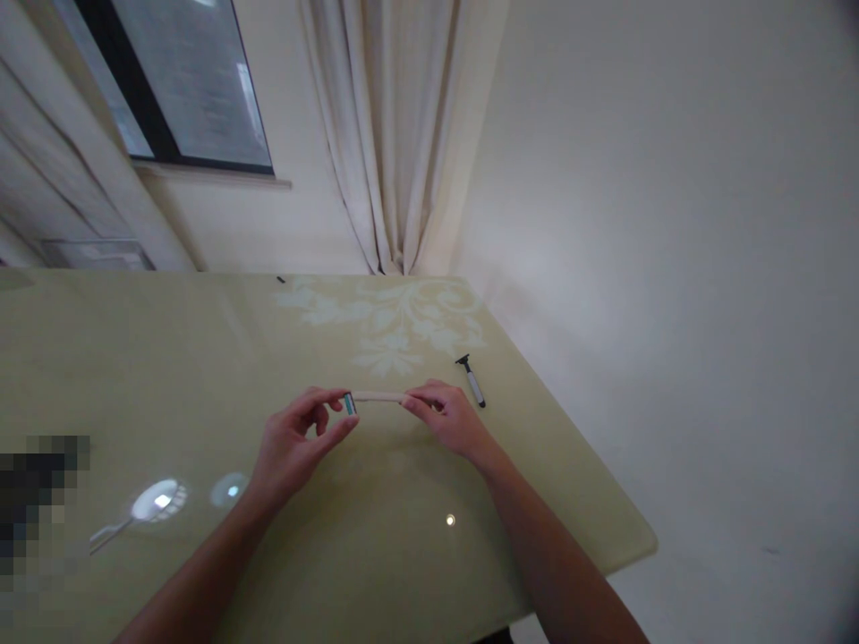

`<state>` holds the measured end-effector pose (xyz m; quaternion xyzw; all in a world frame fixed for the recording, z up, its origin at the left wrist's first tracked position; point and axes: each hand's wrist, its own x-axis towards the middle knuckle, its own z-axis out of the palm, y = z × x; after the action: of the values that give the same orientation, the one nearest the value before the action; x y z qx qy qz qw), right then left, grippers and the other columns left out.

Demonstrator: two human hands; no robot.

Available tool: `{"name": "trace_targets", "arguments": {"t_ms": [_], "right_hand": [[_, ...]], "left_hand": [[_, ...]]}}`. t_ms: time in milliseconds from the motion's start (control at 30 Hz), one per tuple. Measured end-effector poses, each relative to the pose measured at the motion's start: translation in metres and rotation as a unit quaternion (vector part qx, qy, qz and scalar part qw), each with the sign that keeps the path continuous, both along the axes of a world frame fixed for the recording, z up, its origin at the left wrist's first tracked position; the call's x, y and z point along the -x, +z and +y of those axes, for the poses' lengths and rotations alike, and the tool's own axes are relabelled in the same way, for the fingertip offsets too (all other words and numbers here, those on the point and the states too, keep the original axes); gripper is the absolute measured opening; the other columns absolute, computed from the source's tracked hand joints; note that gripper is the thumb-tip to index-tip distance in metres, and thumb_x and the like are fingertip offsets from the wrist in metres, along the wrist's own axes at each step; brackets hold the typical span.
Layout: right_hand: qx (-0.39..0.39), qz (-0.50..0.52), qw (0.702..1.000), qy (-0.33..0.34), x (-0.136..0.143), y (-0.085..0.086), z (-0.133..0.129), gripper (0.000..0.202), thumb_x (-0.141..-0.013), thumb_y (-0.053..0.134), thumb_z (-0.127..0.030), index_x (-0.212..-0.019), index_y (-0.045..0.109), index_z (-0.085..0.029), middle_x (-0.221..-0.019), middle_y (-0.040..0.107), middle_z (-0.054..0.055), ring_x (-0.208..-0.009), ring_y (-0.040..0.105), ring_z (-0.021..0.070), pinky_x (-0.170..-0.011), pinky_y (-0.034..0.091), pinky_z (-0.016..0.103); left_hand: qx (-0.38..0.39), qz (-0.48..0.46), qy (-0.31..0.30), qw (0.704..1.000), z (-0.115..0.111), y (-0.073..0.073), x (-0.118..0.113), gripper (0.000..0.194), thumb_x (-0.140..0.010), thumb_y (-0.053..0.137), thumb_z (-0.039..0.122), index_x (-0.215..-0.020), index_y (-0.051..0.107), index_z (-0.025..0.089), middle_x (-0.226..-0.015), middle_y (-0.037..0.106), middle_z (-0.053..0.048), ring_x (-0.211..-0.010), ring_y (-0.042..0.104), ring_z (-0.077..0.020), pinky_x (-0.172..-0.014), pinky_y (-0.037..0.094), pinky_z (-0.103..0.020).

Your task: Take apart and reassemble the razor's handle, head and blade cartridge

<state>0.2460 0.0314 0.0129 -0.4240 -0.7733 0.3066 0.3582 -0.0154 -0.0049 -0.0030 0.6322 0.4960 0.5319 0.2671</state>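
Note:
My left hand [295,438] pinches the two ends of a small razor cartridge [350,404], which shows a teal strip, between thumb and forefinger. In my right hand [451,416] is a thin, pale razor handle [379,396], gripped near its right end. The handle lies roughly level above the table, and its left end is at the cartridge; whether the two are joined I cannot tell. Just beyond my right hand, a grey and black razor [473,383] rests on the table with its head pointing away.
The glossy yellow-green table [389,555] has a pale floral pattern at the back and light reflections on its surface. A small black piece [280,280] lies by the far edge. Curtains [395,116] hang behind the table, and a white wall [671,268] borders its right side.

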Motion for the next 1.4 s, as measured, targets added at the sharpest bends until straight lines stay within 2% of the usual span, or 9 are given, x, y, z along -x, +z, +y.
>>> {"name": "trace_targets", "arguments": {"t_ms": [100, 267, 433, 600, 733, 867, 1033, 1167, 1400], "right_hand": [[0.019, 0.011, 0.999, 0.028, 0.0007, -0.0003, -0.0007, 0.035, -0.102, 0.064, -0.048, -0.104, 0.084, -0.019, -0.081, 0.069, 0.004, -0.070, 0.056, 0.0138, -0.067, 0.041, 0.026], [-0.003, -0.011, 1.000, -0.010, -0.0012, -0.0003, 0.0002, 0.035, -0.102, 0.065, -0.047, -0.101, 0.084, -0.018, -0.079, 0.069, 0.004, -0.069, 0.055, 0.0138, -0.067, 0.040, 0.027], [0.006, -0.010, 1.000, 0.020, 0.0002, 0.0019, -0.0016, 0.033, -0.102, 0.064, -0.045, -0.102, 0.084, -0.019, -0.079, 0.069, 0.004, -0.069, 0.056, 0.0143, -0.067, 0.040, 0.027], [0.003, -0.014, 1.000, -0.005, -0.0012, 0.0024, -0.0004, 0.033, -0.102, 0.064, -0.044, -0.098, 0.084, -0.018, -0.078, 0.068, 0.003, -0.069, 0.055, 0.0142, -0.067, 0.040, 0.027], [0.018, -0.007, 0.999, 0.026, 0.0009, 0.0017, -0.0014, 0.029, -0.102, 0.065, -0.039, -0.100, 0.083, -0.017, -0.078, 0.067, 0.003, -0.069, 0.055, 0.0135, -0.066, 0.039, 0.027], [0.008, -0.016, 1.000, -0.002, 0.0009, 0.0015, -0.0013, 0.029, -0.101, 0.065, -0.038, -0.096, 0.083, -0.016, -0.076, 0.066, 0.002, -0.069, 0.055, 0.0137, -0.067, 0.039, 0.027], [0.025, -0.009, 0.999, 0.020, 0.0016, 0.0017, -0.0018, 0.031, -0.102, 0.064, -0.042, -0.099, 0.084, -0.018, -0.079, 0.069, 0.003, -0.069, 0.055, 0.0137, -0.067, 0.039, 0.027], [0.001, -0.028, 1.000, -0.011, 0.0018, 0.0022, -0.0015, 0.030, -0.101, 0.064, -0.040, -0.095, 0.083, -0.017, -0.076, 0.068, 0.003, -0.069, 0.055, 0.0140, -0.068, 0.039, 0.027], [0.007, -0.037, 0.999, -0.002, 0.0052, 0.0011, -0.0025, 0.027, -0.102, 0.065, -0.038, -0.099, 0.083, -0.018, -0.077, 0.068, 0.003, -0.070, 0.056, 0.0142, -0.068, 0.039, 0.027]], "left_hand": [[0.002, -0.004, 0.004, 1.000, -0.0008, 0.0015, -0.0004, 0.033, -0.082, 0.083, 0.038, -0.112, 0.077, 0.025, -0.083, 0.066, 0.002, -0.061, 0.051, -0.0097, -0.061, 0.047, -0.023], [0.000, 0.005, 0.008, 1.000, -0.0012, 0.0033, -0.0016, 0.031, -0.081, 0.083, 0.038, -0.108, 0.078, 0.025, -0.082, 0.065, 0.003, -0.059, 0.050, -0.0097, -0.060, 0.047, -0.024], [-0.004, 0.007, 0.017, 1.000, -0.0011, 0.0036, -0.0010, 0.032, -0.081, 0.083, 0.039, -0.108, 0.078, 0.025, -0.079, 0.064, 0.003, -0.058, 0.051, -0.0097, -0.059, 0.047, -0.024], [-0.005, 0.012, 0.010, 1.000, 0.0000, 0.0052, -0.0009, 0.029, -0.082, 0.082, 0.038, -0.106, 0.078, 0.024, -0.080, 0.065, 0.003, -0.058, 0.050, -0.0094, -0.060, 0.047, -0.024], [-0.008, 0.006, 0.010, 1.000, 0.0009, 0.0042, -0.0003, 0.030, -0.082, 0.083, 0.039, -0.107, 0.078, 0.024, -0.081, 0.066, 0.003, -0.058, 0.050, -0.0093, -0.059, 0.046, -0.023], [-0.008, 0.028, 0.008, 1.000, 0.0007, 0.0022, 0.0011, 0.028, -0.083, 0.082, 0.039, -0.107, 0.078, 0.025, -0.080, 0.065, 0.003, -0.058, 0.050, -0.0095, -0.061, 0.047, -0.024], [-0.009, 0.031, 0.012, 0.999, -0.0006, 0.0028, 0.0008, 0.030, -0.083, 0.082, 0.040, -0.109, 0.078, 0.025, -0.080, 0.065, 0.004, -0.059, 0.052, -0.0096, -0.062, 0.048, -0.024], [-0.005, 0.034, 0.011, 0.999, -0.0008, 0.0041, -0.0003, 0.029, -0.082, 0.082, 0.041, -0.105, 0.078, 0.024, -0.077, 0.064, 0.003, -0.058, 0.052, -0.0097, -0.061, 0.048, -0.024], [-0.011, 0.040, 0.015, 0.999, -0.0004, 0.0045, -0.0009, 0.032, -0.081, 0.081, 0.044, -0.105, 0.078, 0.023, -0.073, 0.063, 0.004, -0.057, 0.052, -0.0104, -0.061, 0.050, -0.024]]}}
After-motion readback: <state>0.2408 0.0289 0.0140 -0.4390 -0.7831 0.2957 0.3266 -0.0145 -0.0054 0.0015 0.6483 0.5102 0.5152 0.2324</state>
